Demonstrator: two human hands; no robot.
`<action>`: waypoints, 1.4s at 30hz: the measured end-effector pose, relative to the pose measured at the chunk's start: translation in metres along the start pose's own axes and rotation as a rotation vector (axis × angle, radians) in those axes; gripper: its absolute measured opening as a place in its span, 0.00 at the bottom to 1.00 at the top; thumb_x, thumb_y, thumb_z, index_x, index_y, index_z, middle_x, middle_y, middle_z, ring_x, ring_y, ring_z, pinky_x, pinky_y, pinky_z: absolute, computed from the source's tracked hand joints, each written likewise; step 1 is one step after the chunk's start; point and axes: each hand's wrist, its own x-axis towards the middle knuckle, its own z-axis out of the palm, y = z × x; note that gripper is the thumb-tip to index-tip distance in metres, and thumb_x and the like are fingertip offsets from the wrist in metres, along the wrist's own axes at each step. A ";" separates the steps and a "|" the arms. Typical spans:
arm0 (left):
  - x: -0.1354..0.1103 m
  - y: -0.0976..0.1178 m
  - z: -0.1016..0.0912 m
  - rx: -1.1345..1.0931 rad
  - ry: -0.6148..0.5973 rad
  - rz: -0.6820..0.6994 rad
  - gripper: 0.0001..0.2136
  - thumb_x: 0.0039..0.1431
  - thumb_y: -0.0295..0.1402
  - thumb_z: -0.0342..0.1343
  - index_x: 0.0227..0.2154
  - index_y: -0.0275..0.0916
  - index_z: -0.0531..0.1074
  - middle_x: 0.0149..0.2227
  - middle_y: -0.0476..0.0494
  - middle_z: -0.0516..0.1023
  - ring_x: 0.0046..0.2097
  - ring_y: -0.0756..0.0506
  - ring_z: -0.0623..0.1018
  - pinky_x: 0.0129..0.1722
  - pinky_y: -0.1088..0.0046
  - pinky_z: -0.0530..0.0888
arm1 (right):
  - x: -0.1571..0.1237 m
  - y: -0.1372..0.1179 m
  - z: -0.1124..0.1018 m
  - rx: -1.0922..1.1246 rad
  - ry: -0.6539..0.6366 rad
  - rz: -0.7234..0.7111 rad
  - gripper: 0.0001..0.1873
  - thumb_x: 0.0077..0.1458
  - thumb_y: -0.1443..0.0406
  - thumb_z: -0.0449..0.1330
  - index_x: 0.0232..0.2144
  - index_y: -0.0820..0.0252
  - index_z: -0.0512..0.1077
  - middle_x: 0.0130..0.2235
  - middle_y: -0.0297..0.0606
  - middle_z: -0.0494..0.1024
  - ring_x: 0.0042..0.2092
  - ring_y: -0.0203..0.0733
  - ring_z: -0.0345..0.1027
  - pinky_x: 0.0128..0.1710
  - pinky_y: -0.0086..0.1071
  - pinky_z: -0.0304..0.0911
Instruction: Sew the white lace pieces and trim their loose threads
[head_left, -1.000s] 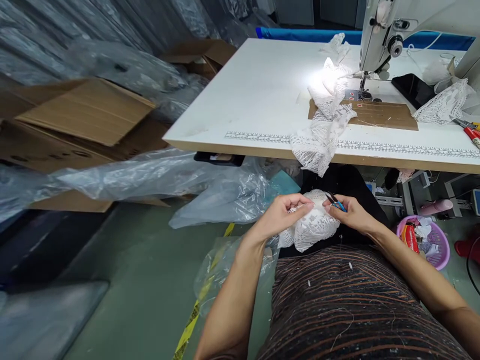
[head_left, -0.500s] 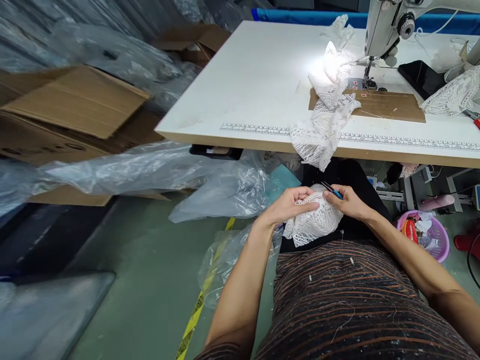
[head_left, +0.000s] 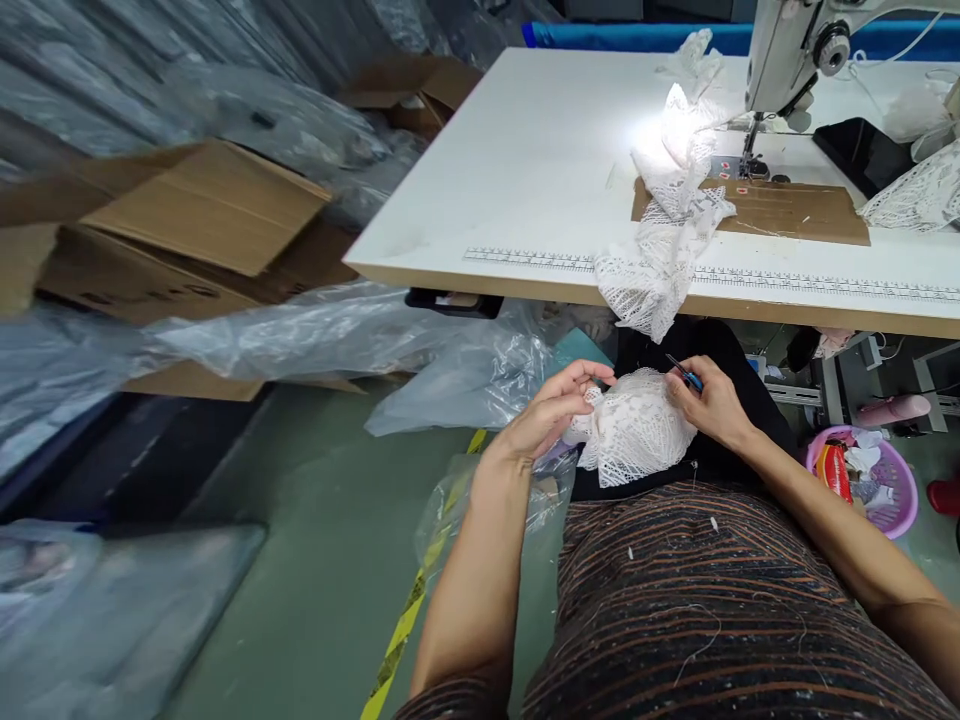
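Observation:
A bunch of white lace (head_left: 636, 430) lies in my lap below the table edge. My left hand (head_left: 549, 412) pinches its left edge, fingers curled on the cloth. My right hand (head_left: 709, 402) rests on the lace's right side and is closed round small blue-handled thread snips (head_left: 684, 372), whose dark blades point up and left. A longer strip of the same lace (head_left: 660, 262) hangs over the front of the white sewing table (head_left: 525, 170) and runs back to the sewing machine (head_left: 802, 45).
A brown cardboard sheet (head_left: 787, 212) lies under the needle; a ruler strip runs along the table front. Cardboard boxes (head_left: 202, 215) and clear plastic bags (head_left: 315, 335) crowd the left. A pink basket (head_left: 874, 480) stands at right. Yellow tape marks the green floor.
My hands have drawn slightly apart across the lace, the left one sliding to its left edge. The view has shifted a little to the left.

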 end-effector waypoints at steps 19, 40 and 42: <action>-0.030 0.025 0.003 -0.088 -0.063 0.082 0.17 0.46 0.28 0.69 0.40 0.36 0.73 0.42 0.42 0.79 0.37 0.50 0.76 0.34 0.76 0.72 | -0.006 -0.043 0.001 0.609 -0.480 0.042 0.23 0.46 0.50 0.69 0.33 0.56 0.64 0.21 0.21 0.60 0.19 0.27 0.49 0.17 0.25 0.50; -0.007 0.013 0.048 0.047 0.309 0.194 0.21 0.54 0.51 0.64 0.42 0.39 0.75 0.45 0.41 0.81 0.39 0.48 0.77 0.39 0.72 0.74 | -0.022 -0.041 0.005 0.637 -0.102 0.248 0.13 0.40 0.57 0.57 0.28 0.58 0.68 0.19 0.24 0.58 0.22 0.30 0.47 0.22 0.28 0.45; -0.007 0.005 0.051 -0.020 0.285 0.137 0.23 0.55 0.54 0.62 0.42 0.39 0.76 0.45 0.40 0.81 0.41 0.46 0.78 0.42 0.69 0.75 | -0.019 -0.041 -0.001 0.684 -0.093 0.307 0.15 0.39 0.56 0.57 0.28 0.60 0.71 0.18 0.23 0.57 0.21 0.30 0.45 0.22 0.28 0.42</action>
